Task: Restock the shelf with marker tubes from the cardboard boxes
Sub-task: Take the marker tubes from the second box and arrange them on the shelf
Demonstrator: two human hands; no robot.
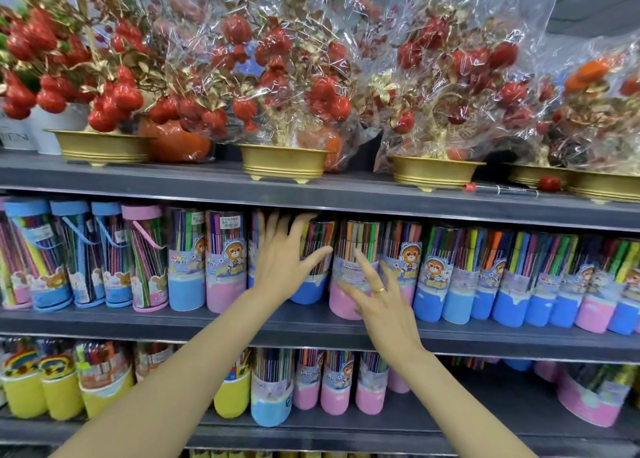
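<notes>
Marker tubes stand in a row on the grey middle shelf (214, 322), clear cylinders with pink or blue bases and a bear label. My left hand (282, 256) is spread open, its fingers against a blue-based tube (311, 284) set a little back in the row. My right hand (377, 298), a gold ring on one finger, has straight fingers touching the front of a pink-based tube (346, 277) beside it. Neither hand grips anything. No cardboard box is in view.
The top shelf carries wrapped red-fruit ornaments in gold bowls (284, 161). Handled tubes with blue and pink lids (69, 249) fill the left of the middle shelf. The lower shelf (450, 426) holds yellow, blue and pink tubes, with open room at its right.
</notes>
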